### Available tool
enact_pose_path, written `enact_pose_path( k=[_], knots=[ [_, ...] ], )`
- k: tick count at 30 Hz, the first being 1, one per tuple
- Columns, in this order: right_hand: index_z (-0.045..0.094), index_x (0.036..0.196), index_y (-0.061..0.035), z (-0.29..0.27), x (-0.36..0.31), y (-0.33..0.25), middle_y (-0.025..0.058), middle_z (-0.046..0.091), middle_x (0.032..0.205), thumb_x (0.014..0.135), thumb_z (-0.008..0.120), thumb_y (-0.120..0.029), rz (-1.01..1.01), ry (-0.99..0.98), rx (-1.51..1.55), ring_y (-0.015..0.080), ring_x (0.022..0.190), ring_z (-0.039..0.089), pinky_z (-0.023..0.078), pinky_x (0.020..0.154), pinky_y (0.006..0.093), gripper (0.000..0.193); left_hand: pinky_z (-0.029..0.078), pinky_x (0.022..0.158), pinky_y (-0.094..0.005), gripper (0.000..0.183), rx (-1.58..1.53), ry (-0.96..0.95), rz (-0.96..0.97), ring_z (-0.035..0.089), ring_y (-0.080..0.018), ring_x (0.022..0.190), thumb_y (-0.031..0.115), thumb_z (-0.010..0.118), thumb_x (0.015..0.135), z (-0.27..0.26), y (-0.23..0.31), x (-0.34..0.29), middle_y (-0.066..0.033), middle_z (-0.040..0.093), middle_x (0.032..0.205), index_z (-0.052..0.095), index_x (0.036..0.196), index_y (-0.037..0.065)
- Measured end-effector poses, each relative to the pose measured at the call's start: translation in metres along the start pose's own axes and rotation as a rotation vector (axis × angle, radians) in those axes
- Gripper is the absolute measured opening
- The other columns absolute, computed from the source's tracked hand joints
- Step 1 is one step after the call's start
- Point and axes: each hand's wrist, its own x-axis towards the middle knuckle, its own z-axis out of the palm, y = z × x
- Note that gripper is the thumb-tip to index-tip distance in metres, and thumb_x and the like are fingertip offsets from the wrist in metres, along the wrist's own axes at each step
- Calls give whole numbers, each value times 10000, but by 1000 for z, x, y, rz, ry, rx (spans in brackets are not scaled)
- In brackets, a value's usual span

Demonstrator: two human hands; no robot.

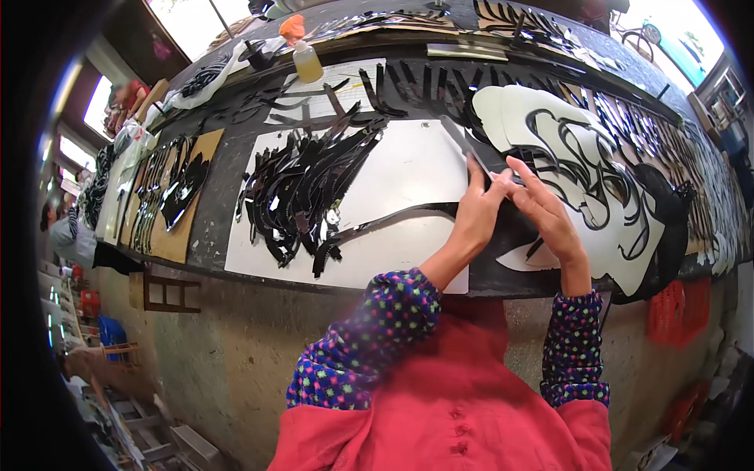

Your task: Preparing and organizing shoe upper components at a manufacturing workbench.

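Note:
My left hand (477,210) and my right hand (548,213) meet over the right edge of a white board (412,169). Between the closed fingers of my left hand is a long, flat grey strip (462,140), slanting away to the upper left. The fingertips of my right hand are closed close against the left ones; whatever they pinch is hidden. A narrow curved black strip (393,217) lies across the board and reaches my left wrist. On the board's left half sits a heap of glossy black strips (302,188).
Right of my hands, pale cut sheets (510,118) carry loose curved black strips (601,169). A bottle of yellowish liquid (307,63) with an orange top stands at the back. At left, a brown board (203,169) holds black pieces. A red crate (677,310) is below right.

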Motion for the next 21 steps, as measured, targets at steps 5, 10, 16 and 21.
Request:
enact_pose_path(
  k=[5,10,16,21],
  knots=[
    [472,1418,51,-12,10,15,170,628,1383,1041,503,-107,-158,207,-382,225,1352,542,389,1117,329,410,427,736,-323,308,180,103,34,500,-130,781,232,488,973,-6,5,1,-34,594,820,600,900,-45],
    [646,1181,-4,-22,17,34,128,702,1129,968,624,-122,-200,183,-702,290,1133,633,467,1001,370,245,392,652,-349,353,240,70,60,440,-139,691,238,469,986,-12,11,0,-52,501,698,525,785,-47],
    [699,1023,-39,-20,20,51,97,701,1013,921,686,-138,-392,347,-706,288,1041,625,451,955,381,142,389,639,-374,350,367,38,110,431,-167,665,209,453,979,-20,15,-1,-117,451,662,485,774,-74],
    [702,1012,-51,-16,22,56,92,699,992,925,682,-133,-379,410,-622,285,1039,625,465,916,377,122,388,629,-375,341,390,24,160,432,-173,658,199,453,972,-24,10,-2,-136,454,660,482,777,-79]
  ],
)
